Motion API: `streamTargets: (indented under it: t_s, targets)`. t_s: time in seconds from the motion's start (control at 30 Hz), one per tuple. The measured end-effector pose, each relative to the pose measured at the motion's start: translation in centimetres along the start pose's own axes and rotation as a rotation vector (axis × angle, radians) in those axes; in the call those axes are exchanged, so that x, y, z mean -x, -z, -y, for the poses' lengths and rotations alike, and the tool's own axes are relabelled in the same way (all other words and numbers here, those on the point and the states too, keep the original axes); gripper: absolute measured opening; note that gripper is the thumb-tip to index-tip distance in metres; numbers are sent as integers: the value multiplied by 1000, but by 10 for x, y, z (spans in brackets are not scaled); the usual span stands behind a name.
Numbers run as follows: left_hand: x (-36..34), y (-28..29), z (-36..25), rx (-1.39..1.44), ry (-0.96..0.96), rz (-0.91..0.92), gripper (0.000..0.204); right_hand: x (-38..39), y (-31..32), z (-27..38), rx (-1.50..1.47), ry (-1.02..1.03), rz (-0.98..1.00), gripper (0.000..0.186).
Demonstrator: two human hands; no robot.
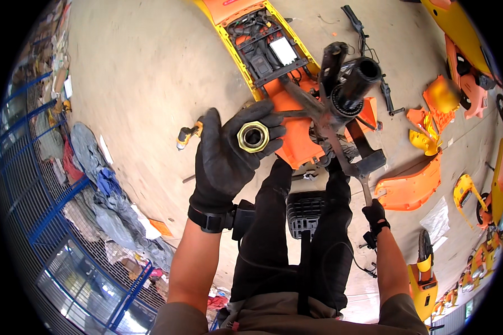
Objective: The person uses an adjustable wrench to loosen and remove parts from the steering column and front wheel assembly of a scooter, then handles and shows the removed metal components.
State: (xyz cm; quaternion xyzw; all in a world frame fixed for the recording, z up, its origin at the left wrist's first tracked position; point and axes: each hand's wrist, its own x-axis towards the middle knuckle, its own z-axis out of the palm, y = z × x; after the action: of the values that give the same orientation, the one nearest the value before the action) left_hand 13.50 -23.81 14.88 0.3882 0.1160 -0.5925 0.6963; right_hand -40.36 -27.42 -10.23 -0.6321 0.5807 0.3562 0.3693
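Observation:
My left hand [229,148], in a black glove, is turned palm up with the thumb stretched out. A large gold-coloured hex nut [253,137] rests on its fingers, its dark bore facing up. My right hand [374,214], also gloved, is closed around the handle of a flat metal wrench [367,191]. The wrench's upper end meets the dark bracket of a scooter frame [332,125]. A black tube [363,84] rises from that frame beside my left hand. The yellow and orange scooter body [274,47] stretches away beyond it.
A black plastic case [305,212] lies between my legs. An adjustable wrench [306,175] is near it. A yellow power drill [188,135] lies at left. Orange panels [413,184] and handlebar parts [357,25] lie at right and far. Blue mesh fencing [56,215] with cloth stands left.

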Motion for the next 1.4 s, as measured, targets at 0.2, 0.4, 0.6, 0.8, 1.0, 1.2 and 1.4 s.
streamTargets:
  t_s: [0.2, 0.4, 0.6, 0.8, 1.0, 1.2, 1.4]
  targets:
    - [36, 129, 13, -8, -17, -233, 55, -5, -1, -2, 34, 12, -22, 35]
    - [50, 304, 66, 60, -24, -580, 38, -3, 21, 19, 143, 30, 42, 35]
    - [-7, 386, 110, -466, -153, -593, 31, 19, 34, 54, 159, -38, 57, 33]
    - [-74, 429, 124, -1271, -314, -366, 37, 65, 49, 131, 212, -83, 5, 37]
    - [-113, 513, 141, -1130, -331, -202, 41, 61, 20, 88, 212, 29, -34, 47]
    - [-123, 490, 135, -1309, -371, -199, 36, 96, 20, 103, 190, -131, -26, 49]
    - [-138, 500, 148, -1295, -228, -199, 34, 107, 13, 94, 198, -111, -29, 49]
